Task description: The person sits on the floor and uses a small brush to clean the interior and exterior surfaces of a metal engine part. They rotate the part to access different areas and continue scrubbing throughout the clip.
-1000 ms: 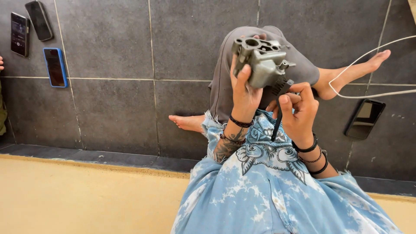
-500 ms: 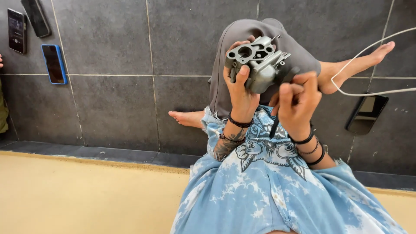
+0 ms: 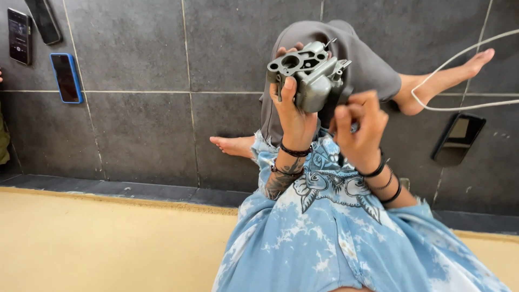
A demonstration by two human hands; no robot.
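Grey metal carburetor body (image 3: 311, 78) gripped in left hand (image 3: 292, 116), thumb up its near face, fingers wrapped behind. Right hand (image 3: 359, 130) just beside, fingers curled narrow; contents cannot be told.

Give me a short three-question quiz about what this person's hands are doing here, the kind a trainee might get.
1. True or false: the left hand grips the grey metal part.
2. Where is the right hand? A: flat on the floor. B: raised beside the part, fingers curled. C: holding a phone.
3. Fill in: the blue-edged phone lies on the dark ____ floor.

Key: 1 true. 2 B. 3 tiled.
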